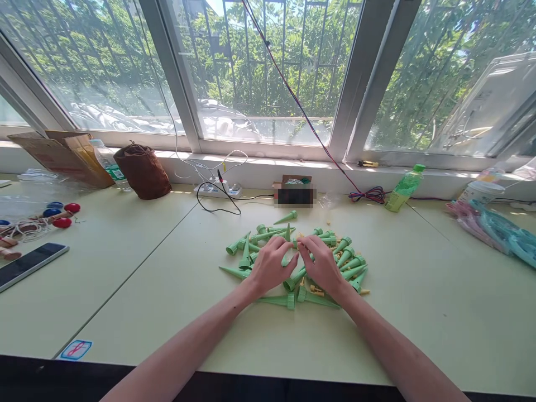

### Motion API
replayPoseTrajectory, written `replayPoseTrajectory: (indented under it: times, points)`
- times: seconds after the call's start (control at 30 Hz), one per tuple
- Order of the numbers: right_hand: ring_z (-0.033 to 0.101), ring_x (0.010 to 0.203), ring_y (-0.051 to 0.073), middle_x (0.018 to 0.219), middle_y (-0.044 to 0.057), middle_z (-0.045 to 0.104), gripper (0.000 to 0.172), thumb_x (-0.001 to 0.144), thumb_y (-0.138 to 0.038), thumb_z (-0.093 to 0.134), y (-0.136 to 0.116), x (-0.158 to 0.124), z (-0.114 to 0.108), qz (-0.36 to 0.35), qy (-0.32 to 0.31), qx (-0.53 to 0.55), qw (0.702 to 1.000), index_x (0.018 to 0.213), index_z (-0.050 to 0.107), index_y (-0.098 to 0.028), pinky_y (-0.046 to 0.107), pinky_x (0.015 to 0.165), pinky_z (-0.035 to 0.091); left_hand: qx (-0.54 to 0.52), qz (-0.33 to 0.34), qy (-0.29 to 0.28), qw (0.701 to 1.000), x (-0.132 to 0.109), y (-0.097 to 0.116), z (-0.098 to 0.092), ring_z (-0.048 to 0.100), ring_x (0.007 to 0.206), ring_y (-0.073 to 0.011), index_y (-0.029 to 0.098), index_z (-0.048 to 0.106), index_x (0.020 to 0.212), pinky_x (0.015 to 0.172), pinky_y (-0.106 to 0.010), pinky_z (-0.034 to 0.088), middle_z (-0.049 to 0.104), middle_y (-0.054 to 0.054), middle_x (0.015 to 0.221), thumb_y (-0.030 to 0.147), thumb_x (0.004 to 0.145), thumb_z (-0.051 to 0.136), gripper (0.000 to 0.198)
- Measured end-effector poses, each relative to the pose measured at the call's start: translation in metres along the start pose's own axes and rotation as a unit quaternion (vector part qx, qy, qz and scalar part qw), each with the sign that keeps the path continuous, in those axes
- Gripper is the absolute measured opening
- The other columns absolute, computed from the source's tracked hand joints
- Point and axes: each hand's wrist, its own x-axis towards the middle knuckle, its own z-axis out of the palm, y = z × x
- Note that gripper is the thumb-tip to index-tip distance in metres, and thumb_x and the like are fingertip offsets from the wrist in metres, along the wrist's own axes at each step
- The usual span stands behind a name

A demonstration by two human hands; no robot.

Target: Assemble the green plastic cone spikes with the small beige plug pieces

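Observation:
A pile of green plastic watering spikes (312, 297), with small yellow valve pieces (317, 290) among them, lies on the table. My left hand (274, 262) is over the middle of the pile, its fingers closed around a green spike (294, 243) whose ribbed end shows between my hands. Close beside it, my right hand (320, 262) is pinched at that end; whatever its fingertips hold is too small and hidden to make out. Another spike (286, 217) lies apart, beyond the pile.
Along the window side stand a brown bag (142, 170), a power strip (218, 190), a small box (294, 192) and a green bottle (405, 188). A phone (33, 265) and wooden toys with red and blue balls (62, 222) are left. Plastic bags (498, 229) lie right.

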Motion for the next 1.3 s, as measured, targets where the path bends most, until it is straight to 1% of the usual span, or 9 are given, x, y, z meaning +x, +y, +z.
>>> replayPoseTrajectory:
  times: [0.2,0.3,0.43,0.7,0.87,1.0,1.07,1.17,1.3]
  points:
    - [0.061,0.091,0.019,0.097,0.007,0.066,0.019,0.101,-0.017,0.044,-0.0032,-0.0032,-0.0009,-0.031,0.009,0.01,0.999,0.107,0.061,-0.022,0.033,0.081,0.051,-0.014,0.03,0.0,0.999,0.0007,0.0002,0.0002,0.055,0.077,-0.0191,0.019,0.063,0.097,0.067,-0.031,0.048,0.059,-0.004,0.081,0.031,0.091,0.06,0.013]
    - [0.062,0.087,0.019,0.094,0.006,0.066,0.017,0.101,-0.019,0.045,-0.003,-0.0037,-0.0022,-0.023,0.028,0.01,0.999,0.104,0.061,-0.022,0.031,0.078,0.052,-0.02,0.029,0.012,0.999,0.0002,-0.002,0.0018,0.055,0.077,-0.0186,0.02,0.063,0.093,0.067,-0.031,0.047,0.059,-0.004,0.08,0.033,0.094,0.058,0.014]
    - [0.062,0.081,0.017,0.089,0.005,0.066,0.012,0.1,-0.022,0.049,-0.0023,-0.0047,-0.0039,-0.004,0.047,0.009,0.999,0.099,0.061,-0.021,0.029,0.073,0.051,-0.035,0.025,0.019,0.999,-0.0013,-0.0041,0.0033,0.055,0.08,-0.0178,0.02,0.061,0.092,0.071,-0.03,0.047,0.06,-0.004,0.085,0.026,0.098,0.05,0.014]
    - [0.062,0.079,0.017,0.086,0.004,0.066,0.014,0.1,-0.026,0.049,-0.0011,-0.0082,-0.0054,0.031,0.035,0.007,0.999,0.094,0.061,-0.022,0.03,0.073,0.051,-0.058,0.024,-0.021,0.998,-0.0036,-0.003,0.0019,0.054,0.081,-0.0161,0.02,0.061,0.095,0.072,-0.029,0.047,0.059,-0.005,0.088,0.022,0.102,0.04,0.022]
    - [0.064,0.087,0.018,0.094,0.006,0.068,0.016,0.1,-0.023,0.048,-0.0024,-0.0089,-0.0074,0.027,0.055,0.009,0.998,0.103,0.064,-0.023,0.031,0.079,0.052,-0.051,0.02,-0.016,0.998,-0.0031,-0.005,0.0026,0.054,0.08,-0.0161,0.019,0.062,0.093,0.072,-0.028,0.046,0.058,-0.005,0.087,0.021,0.101,0.041,0.022]
    - [0.064,0.084,0.019,0.092,0.006,0.067,0.018,0.1,-0.023,0.048,-0.0015,-0.0075,-0.0091,0.036,0.07,-0.004,0.997,0.102,0.065,-0.022,0.032,0.077,0.052,-0.023,0.0,-0.011,1.0,-0.0029,-0.0039,0.0027,0.055,0.079,-0.0171,0.019,0.062,0.088,0.071,-0.029,0.046,0.058,-0.004,0.082,0.025,0.1,0.043,0.023]
    - [0.063,0.083,0.019,0.089,0.005,0.067,0.017,0.1,-0.023,0.048,-0.0005,-0.0069,-0.0094,0.036,0.073,-0.003,0.997,0.1,0.064,-0.022,0.031,0.076,0.051,-0.013,-0.018,-0.023,0.999,-0.0032,-0.0028,0.0025,0.056,0.074,-0.0162,0.019,0.063,0.088,0.067,-0.028,0.046,0.058,-0.004,0.081,0.027,0.1,0.045,0.023]
    - [0.063,0.082,0.018,0.088,0.005,0.067,0.016,0.1,-0.022,0.047,0.0008,-0.0069,-0.0093,0.037,0.074,0.0,0.997,0.097,0.063,-0.021,0.031,0.076,0.05,-0.009,-0.041,-0.05,0.998,-0.0039,-0.0015,0.0022,0.057,0.066,-0.0144,0.02,0.065,0.097,0.06,-0.027,0.046,0.061,-0.004,0.086,0.032,0.098,0.05,0.019]
    - [0.062,0.082,0.018,0.087,0.004,0.067,0.016,0.1,-0.023,0.048,0.0017,-0.0081,-0.009,0.041,0.071,0.0,0.997,0.096,0.063,-0.022,0.031,0.076,0.05,0.0,-0.051,-0.084,0.995,-0.0047,-0.0015,0.002,0.063,0.07,-0.0165,0.021,0.063,0.108,0.06,-0.029,0.049,0.065,-0.006,0.098,0.034,0.096,0.052,0.021]
